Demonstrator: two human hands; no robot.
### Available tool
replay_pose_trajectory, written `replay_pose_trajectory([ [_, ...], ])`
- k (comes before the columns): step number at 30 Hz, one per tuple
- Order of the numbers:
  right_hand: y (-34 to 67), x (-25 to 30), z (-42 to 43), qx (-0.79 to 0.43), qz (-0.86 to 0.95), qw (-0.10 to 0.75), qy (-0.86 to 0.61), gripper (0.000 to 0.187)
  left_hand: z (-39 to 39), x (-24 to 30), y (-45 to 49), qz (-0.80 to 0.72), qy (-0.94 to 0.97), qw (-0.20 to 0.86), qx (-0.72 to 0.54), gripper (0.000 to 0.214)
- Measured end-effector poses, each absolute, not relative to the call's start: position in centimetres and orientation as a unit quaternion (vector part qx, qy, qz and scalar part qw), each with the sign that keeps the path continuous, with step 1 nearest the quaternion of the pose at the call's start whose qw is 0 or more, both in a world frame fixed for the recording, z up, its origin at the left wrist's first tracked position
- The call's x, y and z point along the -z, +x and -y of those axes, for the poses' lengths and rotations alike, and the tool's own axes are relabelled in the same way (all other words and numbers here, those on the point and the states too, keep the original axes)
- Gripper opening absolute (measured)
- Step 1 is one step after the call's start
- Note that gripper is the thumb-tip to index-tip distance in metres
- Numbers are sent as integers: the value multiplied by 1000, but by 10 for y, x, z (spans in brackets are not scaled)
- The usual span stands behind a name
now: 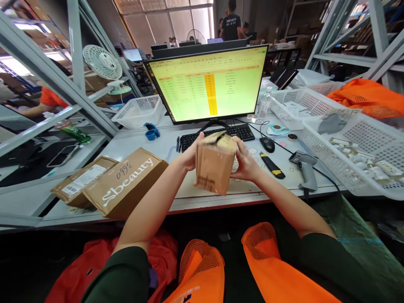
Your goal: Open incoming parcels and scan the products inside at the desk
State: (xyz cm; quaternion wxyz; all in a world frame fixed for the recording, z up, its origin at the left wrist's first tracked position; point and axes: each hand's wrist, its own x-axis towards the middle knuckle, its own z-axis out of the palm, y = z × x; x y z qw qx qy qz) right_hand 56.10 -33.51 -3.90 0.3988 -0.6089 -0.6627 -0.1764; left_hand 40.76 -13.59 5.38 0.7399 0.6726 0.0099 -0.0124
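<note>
Both sides of carton (214, 170) gripped by half-closed left hand (190, 155) and right hand (245, 162), over worktop (126, 143), before keyboard (246, 133). Top flaps (227, 142) look parted: strong tilt could spill any contents; uneven squeeze could let carton slip.

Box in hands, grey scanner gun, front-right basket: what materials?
Box: likely cardboard, matt brown; folded flaps show.
Scanner gun: probably hard plastic, smooth grey; shell looks moulded.
Front-right basket: seemingly plastic, white, fairly smooth; perforated walls suggest moulding.

carton (213, 168): brown (dark print) | screen (192, 86): yellow-green, orange column | knife (272, 165): black, yellow | mouse (267, 144): black
</note>
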Motion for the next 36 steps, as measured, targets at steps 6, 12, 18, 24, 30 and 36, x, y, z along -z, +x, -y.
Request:
replay_pose_trajectory([
  [6, 552, 95, 364, 44, 728, 223, -647, 75, 155, 4, 401, -108, 686, 717, -56, 117],
  [12, 527, 34, 391, 36, 728, 254, -636, 58, 162, 17, 388, -77, 814, 563, -118, 112],
  [18, 522, 0, 353, 7, 724, 280, -630, 48, 152, 16, 390, -99, 657, 731, -156, 97],
  [24, 535, 53, 371, 71, 660, 432, -610, 50, 128, 2, 361, -138, 678, 715, -104, 91],
  [30, 520, 107, 423, 119, 629, 467, -610, 48, 133, -19, 338, -116, 776, 611, -100, 57],
  [36, 514, 20, 406, 66, 660, 293, -688, 39, 200, -72, 308, 13, 981, 127, -149, 33],
])
